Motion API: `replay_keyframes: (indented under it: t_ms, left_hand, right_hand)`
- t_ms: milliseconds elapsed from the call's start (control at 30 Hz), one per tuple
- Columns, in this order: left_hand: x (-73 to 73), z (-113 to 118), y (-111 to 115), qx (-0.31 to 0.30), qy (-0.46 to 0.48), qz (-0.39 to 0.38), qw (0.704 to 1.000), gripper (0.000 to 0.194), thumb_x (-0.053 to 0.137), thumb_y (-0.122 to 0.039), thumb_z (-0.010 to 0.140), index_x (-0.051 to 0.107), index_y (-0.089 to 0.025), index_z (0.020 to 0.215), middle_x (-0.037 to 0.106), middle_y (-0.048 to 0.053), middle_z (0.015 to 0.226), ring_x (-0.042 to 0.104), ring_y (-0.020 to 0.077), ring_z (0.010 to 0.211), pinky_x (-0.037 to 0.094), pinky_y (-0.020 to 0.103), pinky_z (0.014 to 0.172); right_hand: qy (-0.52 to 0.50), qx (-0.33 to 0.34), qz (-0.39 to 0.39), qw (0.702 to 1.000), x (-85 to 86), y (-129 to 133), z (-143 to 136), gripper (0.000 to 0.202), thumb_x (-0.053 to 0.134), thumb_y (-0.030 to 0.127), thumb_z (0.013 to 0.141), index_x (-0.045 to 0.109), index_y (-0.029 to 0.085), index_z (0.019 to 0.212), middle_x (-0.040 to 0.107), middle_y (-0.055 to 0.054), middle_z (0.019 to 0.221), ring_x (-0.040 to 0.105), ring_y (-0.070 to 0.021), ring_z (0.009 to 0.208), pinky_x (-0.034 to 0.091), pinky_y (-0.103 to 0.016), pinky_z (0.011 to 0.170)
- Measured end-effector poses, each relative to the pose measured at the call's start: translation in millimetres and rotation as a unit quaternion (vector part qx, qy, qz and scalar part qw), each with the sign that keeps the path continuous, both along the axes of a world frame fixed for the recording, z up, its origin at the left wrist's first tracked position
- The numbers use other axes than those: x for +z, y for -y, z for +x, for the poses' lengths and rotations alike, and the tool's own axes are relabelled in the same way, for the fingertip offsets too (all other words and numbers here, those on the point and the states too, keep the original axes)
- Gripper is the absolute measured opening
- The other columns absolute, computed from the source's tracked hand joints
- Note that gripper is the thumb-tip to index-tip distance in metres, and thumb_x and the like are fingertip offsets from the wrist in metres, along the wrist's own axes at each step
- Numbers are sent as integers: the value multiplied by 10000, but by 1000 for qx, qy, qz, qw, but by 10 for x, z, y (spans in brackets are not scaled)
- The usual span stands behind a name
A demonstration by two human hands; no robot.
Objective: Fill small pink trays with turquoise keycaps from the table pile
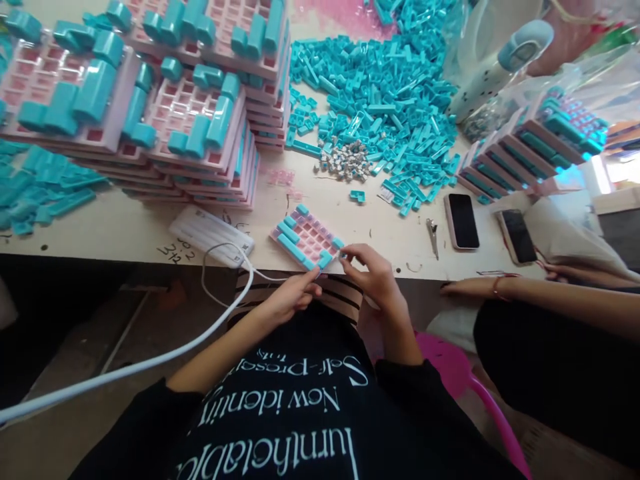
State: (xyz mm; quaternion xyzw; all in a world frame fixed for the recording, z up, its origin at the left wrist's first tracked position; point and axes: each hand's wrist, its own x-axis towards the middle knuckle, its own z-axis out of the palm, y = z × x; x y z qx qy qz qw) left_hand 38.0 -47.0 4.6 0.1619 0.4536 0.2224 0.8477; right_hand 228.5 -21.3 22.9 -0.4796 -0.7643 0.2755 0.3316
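Note:
A small pink keyboard frame with teal keycaps along its edges lies at the table's front edge, its middle cells uncapped. At its near corner, the outstretched index finger of my left hand touches the rim, while the other fingers curl below. My right hand is closed in a pinch at the frame's right corner. A tiny pale piece shows at those fingertips, too small to make out. Beyond the frame sits a loose teal keycap, near a heap of small grey-white parts.
Tall stacks of similar pink frames stand at left. Teal keycaps spread across the back. A white power strip with its cable lies left; a metal clip and two phones lie right. Another person's arm rests beside me.

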Motion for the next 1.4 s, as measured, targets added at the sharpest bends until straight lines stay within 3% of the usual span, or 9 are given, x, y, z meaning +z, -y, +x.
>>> replay_keyframes:
  t_ms: [167,267,367,533,733,900,1100,1267,1400]
  left_hand:
    - [-68,-8,42,41,56,-54,996,381,557,-517,784,571,-149,877,419,-79,531,178,-13,334,99,165,376]
    - [-71,-111,57,45,57,-72,995,377,556,-513,788,572,-138,818,383,-87,504,167,-11,331,90,157,362]
    - [-26,-168,68,73,65,-97,990,354,557,-464,805,598,-115,849,377,-85,519,162,-15,336,99,153,349]
    - [67,-149,44,171,116,-111,972,261,513,-339,835,603,-97,872,345,-90,516,154,-6,341,129,143,346]
    - [9,-151,65,151,102,-99,978,173,476,-195,765,595,-105,853,459,-47,555,282,21,369,232,162,391]
    - [-94,-73,177,126,56,-41,990,180,500,-70,705,626,-79,833,556,25,672,424,44,522,315,173,511]
    - [-148,0,250,68,13,16,997,321,576,10,643,653,-131,920,584,5,763,522,62,685,399,177,657]
    - [-162,6,302,98,22,-14,995,349,685,-30,655,607,-127,981,646,40,892,606,87,847,460,193,814]
    - [-172,-9,355,132,-12,-40,990,325,678,-67,710,555,-131,1005,676,60,906,642,99,815,517,196,773]
  right_hand:
    - [182,141,83,970,63,-263,50,226,457,186,898,591,198,1079,624,-97,1065,538,-226,1042,437,-394,865]
    - [266,193,103,939,102,-309,-37,227,446,181,901,601,195,1067,613,-96,1067,503,-240,1050,424,-390,840]
    - [296,207,97,928,122,-309,-101,214,481,186,882,617,194,1047,599,-100,1032,492,-240,984,430,-381,825]
    - [233,168,52,956,79,-264,-56,172,535,241,862,654,221,984,573,-81,945,469,-230,951,437,-384,848]
    - [132,27,40,990,-86,-110,-33,139,590,268,830,700,254,913,567,-74,934,475,-231,952,423,-420,861]
    - [148,-45,49,987,-134,5,-95,138,613,282,815,715,280,907,556,-80,972,452,-253,1008,383,-437,892]
    - [225,-53,64,971,-69,50,-150,128,614,281,816,697,285,915,552,-85,1039,411,-287,1025,345,-474,865]
    - [228,-78,34,970,-65,92,-190,140,613,293,820,698,277,930,545,-85,1031,412,-271,1011,360,-426,842]
    - [230,-98,20,968,-63,168,-235,133,614,314,821,702,285,916,535,-80,1035,401,-263,1014,356,-410,833]
